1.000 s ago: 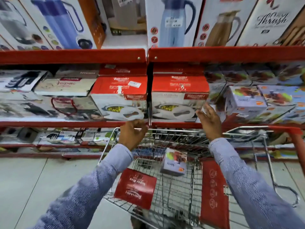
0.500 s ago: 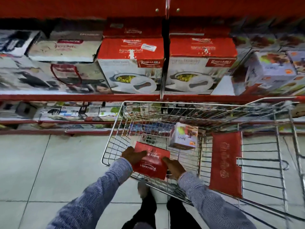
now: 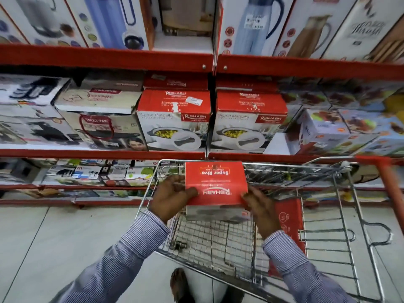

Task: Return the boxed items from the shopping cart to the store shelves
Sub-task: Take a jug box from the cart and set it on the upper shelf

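I hold a red Rishabh "Super Riva" box (image 3: 215,184) above the wire shopping cart (image 3: 341,215), its print upside down to me. My left hand (image 3: 172,195) grips the box's left side and my right hand (image 3: 260,208) grips its lower right corner. Straight ahead, on the middle shelf (image 3: 105,153), two red-and-white Rishabh "Sigma Marbella" boxes (image 3: 173,119) stand side by side. The small white box seen earlier in the cart is hidden behind the held box.
A red panel (image 3: 288,217) stands inside the cart on the right. Jug boxes (image 3: 255,25) fill the top shelf, cookware boxes (image 3: 98,125) sit left, colourful small boxes (image 3: 323,127) right. A low shelf (image 3: 87,173) holds more boxes. My foot (image 3: 179,283) is under the cart.
My hands left the shelf, dropped into the cart, took hold of the red box and lifted it up above the basket. The view has tilted up toward the shelves again.
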Demonstrator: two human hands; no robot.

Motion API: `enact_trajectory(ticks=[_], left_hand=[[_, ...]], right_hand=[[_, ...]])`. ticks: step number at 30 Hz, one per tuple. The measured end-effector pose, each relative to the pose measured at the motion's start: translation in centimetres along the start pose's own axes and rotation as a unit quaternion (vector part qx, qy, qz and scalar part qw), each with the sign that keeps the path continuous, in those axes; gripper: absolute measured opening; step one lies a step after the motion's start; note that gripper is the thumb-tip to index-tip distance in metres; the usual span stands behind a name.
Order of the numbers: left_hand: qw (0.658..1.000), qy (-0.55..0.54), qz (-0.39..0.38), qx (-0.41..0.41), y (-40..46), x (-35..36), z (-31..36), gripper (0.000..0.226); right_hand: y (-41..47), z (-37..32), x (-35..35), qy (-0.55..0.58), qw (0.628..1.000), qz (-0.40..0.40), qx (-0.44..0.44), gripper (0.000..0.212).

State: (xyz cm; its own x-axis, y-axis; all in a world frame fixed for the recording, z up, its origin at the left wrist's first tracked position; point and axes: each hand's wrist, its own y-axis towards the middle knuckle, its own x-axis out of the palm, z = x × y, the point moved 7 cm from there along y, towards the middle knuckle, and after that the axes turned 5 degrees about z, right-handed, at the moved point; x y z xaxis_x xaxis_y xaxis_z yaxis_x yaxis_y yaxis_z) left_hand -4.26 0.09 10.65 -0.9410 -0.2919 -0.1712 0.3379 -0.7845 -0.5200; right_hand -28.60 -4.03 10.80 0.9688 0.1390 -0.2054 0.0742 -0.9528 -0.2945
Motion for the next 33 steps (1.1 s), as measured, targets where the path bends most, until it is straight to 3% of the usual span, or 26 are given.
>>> enact_trajectory(ticks=[3,9,11,16,20,22,26,33], left_hand=[[0.996,-0.021,0.01,0.091,-2.8,-0.6,6.3,0.051],[0.959,-0.025,0.087,0.269,-7.2,-2.3,16.6,0.081],[0.944,-0.023,0.114,0.308,-8.3,-3.0,19.1,0.08],[0.91,-0.046,0.178,0.371,-10.1,-5.3,23.6,0.038],[0.889,-0.055,0.213,0.401,-11.1,-8.1,26.6,0.044],[0.883,-0.055,0.22,0.411,-11.3,-9.5,28.2,0.031],[0.874,-0.071,0.213,0.431,-11.7,-11.8,31.3,0.035],[0.853,-0.069,0.206,0.475,-10.1,-14.1,35.5,0.036]], right_hand=[[0.0,-5.9,-1.9,0.011,0.996,-0.01,-0.085,0.068],[1.0,-16.0,-5.0,0.024,0.975,0.048,-0.217,0.056],[1.1,-18.9,-5.2,0.025,0.968,0.056,-0.243,0.058],[0.6,-25.0,-3.5,0.059,0.959,0.039,-0.274,0.056],[1.3,-29.1,-1.4,0.096,0.95,0.041,-0.294,0.058],[1.3,-31.2,-0.3,0.095,0.944,0.044,-0.312,0.056],[1.0,-35.3,1.5,0.081,0.932,0.05,-0.35,0.027],[1.6,-39.6,3.4,0.094,0.919,0.048,-0.38,0.036]])
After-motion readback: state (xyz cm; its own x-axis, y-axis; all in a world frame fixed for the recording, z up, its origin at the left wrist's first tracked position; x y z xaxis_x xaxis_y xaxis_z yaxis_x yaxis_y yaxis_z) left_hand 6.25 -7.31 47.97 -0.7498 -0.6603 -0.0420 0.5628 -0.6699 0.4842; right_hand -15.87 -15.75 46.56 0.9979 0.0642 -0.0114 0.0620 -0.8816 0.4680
